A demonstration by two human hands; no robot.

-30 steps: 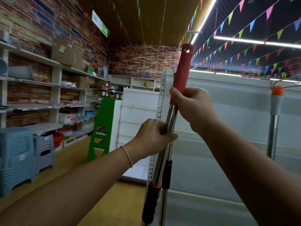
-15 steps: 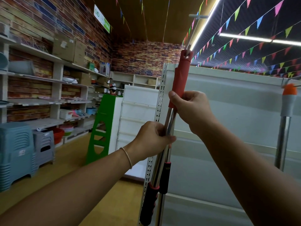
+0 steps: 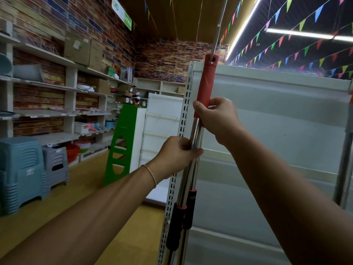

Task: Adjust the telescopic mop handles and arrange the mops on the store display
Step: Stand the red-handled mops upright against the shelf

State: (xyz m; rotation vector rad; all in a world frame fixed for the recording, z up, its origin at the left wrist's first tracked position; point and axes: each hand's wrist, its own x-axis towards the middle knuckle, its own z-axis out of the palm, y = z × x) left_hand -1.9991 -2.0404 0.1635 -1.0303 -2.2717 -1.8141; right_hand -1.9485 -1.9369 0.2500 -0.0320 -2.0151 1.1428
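Note:
I hold a mop handle [image 3: 193, 163] upright in front of the white display rack [image 3: 277, 119]. It is a shiny steel tube with a red top grip [image 3: 207, 81] and a black and red twist collar [image 3: 176, 226] lower down. My right hand [image 3: 217, 117] is closed around the bottom of the red grip. Just below it, my left hand [image 3: 177, 154] clasps the steel tube. A second steel handle with its own black collar [image 3: 190, 209] stands right behind the first. Another mop handle [image 3: 344, 169] stands at the right edge. The mop heads are out of view.
A perforated upright [image 3: 184, 119] of the rack stands just left of the handles. A green stand [image 3: 124, 142] is on the floor beyond it. Stacked grey stools [image 3: 23, 169] and wall shelves [image 3: 57, 111] with goods line the left side. Bunting hangs overhead.
The view has tilted so the red grip sits lower against the rack top. Both hands keep their hold on the handle, the right at the grip, the left on the tube.

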